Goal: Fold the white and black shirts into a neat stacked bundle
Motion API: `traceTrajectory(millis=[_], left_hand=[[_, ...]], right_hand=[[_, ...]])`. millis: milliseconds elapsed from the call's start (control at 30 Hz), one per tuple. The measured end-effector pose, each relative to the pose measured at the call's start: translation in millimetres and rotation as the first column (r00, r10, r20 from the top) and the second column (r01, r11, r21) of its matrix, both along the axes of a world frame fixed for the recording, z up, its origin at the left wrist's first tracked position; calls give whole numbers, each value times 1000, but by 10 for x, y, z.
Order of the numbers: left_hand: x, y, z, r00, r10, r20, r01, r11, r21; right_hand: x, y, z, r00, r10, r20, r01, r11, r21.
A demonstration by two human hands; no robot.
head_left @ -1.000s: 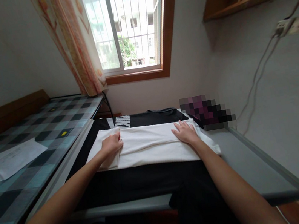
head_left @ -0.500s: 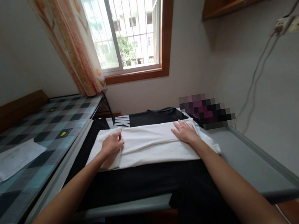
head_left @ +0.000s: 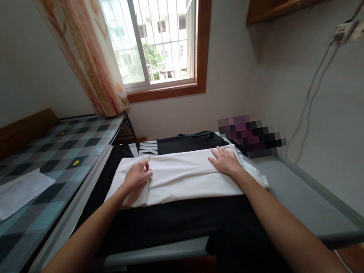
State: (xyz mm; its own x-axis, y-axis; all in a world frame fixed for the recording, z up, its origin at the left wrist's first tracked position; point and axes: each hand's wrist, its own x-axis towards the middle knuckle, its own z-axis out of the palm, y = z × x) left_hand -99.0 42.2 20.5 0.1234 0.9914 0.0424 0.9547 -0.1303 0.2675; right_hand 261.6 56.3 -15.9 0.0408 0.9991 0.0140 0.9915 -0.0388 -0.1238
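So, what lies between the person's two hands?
In the head view, a creased stretch of white cloth lies between the left hand and the right hand.

White garment [head_left: 180,169] — matt cloth (lightly creased)

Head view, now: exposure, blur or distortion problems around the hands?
Head view: window looks overexposed, room dimmer; head view: left hand and right hand look fairly sharp, white cloth shows creases; head view: black cloth is dark, little detail; head view: window frame slants, suggesting wide-angle distortion; head view: purple-black item is pixelated.
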Motion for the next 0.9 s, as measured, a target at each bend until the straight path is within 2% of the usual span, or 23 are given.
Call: traceTrajectory(millis=[167,267,367,467,567,667,900], left_hand=[[40,-11,-28,999,29,-14,-29,999,14],[39,24,-18,998,29,61,-30,999,19],[1,93,-36,991,71,113,-88,985,147],[-49,163,-136,998,49,40,-59,954,293],[-70,214,-280,996,16,-92,5,975,223],[-52,251,-370,986,32,-164,-13,993,120],[35,287,-356,980,84,-178,-76,996,52]], right_hand=[[-6,-16,15,1000,3,6,-3,1000,8],[-11,-30,25,1000,12,9,-12,1000,21],[-14,-41,32,1000,13,13,-14,1000,16],[-17,-46,34,1000,13,10,-13,1000,16],[-17,-42,29,1000,11,3,-11,1000,19],[-13,-25,17,1000,5,-1,-5,1000,14],[-4,22,-6,1000,-7,27,7,1000,-13]])
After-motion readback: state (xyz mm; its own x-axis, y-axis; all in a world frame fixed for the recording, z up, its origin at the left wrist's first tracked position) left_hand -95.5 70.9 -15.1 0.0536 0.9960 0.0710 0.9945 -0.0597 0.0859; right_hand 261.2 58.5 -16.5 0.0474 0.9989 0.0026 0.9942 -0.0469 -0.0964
